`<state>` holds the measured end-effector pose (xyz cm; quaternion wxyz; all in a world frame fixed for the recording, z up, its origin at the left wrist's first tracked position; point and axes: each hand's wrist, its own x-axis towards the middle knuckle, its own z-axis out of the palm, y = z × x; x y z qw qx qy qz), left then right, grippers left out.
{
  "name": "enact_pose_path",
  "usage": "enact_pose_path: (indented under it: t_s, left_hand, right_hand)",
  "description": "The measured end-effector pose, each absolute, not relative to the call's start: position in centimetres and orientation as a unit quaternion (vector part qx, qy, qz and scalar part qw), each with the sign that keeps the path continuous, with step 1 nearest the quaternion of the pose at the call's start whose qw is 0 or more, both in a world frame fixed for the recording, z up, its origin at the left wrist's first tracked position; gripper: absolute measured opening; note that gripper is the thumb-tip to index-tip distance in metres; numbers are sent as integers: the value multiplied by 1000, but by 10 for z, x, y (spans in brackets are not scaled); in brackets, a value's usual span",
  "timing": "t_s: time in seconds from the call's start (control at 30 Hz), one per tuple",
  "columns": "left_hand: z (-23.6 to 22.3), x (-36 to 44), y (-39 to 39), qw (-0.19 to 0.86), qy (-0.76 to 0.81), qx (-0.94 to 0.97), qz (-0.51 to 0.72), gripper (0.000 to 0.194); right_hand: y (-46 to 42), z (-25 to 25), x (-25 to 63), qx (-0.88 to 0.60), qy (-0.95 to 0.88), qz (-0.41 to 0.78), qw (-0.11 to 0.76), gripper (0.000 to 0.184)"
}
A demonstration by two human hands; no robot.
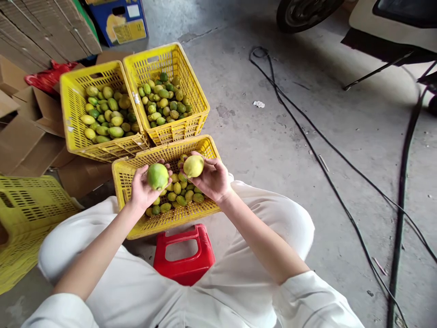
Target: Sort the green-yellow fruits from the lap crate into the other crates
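Note:
A green lemon (157, 176) rests in my left hand (141, 189), its palm turned up and fingers curled round the fruit. My right hand (215, 180) holds a yellow lemon (193, 166) at about the same height. Both hands are over the near yellow crate (136, 232), which has several green and yellow lemons (180, 200) at its bottom. Behind it stand two more yellow crates, the left one (73, 150) and the right one (203, 107), each with many lemons in mixed green and yellow. My hands hide part of the near crate's contents.
A red plastic stool (184, 269) is between my legs. Another yellow crate (34, 191) stands at the left, near cardboard boxes (27, 141) and a blue box (118, 23). Black cables (327, 196) cross the concrete floor at the right, below a parked vehicle (396, 27).

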<state>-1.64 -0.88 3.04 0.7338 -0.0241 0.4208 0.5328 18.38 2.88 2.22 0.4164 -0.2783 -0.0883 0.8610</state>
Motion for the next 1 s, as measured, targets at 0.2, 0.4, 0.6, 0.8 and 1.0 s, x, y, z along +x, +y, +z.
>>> enact_pose_path:
  t_s: [0.2, 0.4, 0.6, 0.8, 1.0]
  left_hand:
    - [28, -17, -10, 720, 446, 20, 531, 50]
    - [18, -17, -14, 736, 431, 49, 520, 37]
    - [29, -20, -9, 744, 437, -31, 505, 32]
    - [42, -20, -7, 726, 427, -51, 537, 45]
    - [38, -20, -8, 752, 404, 10, 521, 33]
  right_hand:
    - [28, 25, 183, -313, -115, 845, 419, 39]
    - [24, 20, 182, -306, -122, 856, 398, 31]
    - [29, 18, 182, -314, -75, 869, 376, 18]
    - [31, 26, 183, -299, -80, 862, 402, 36]
    - [26, 24, 179, -302, -106, 870, 375, 31]
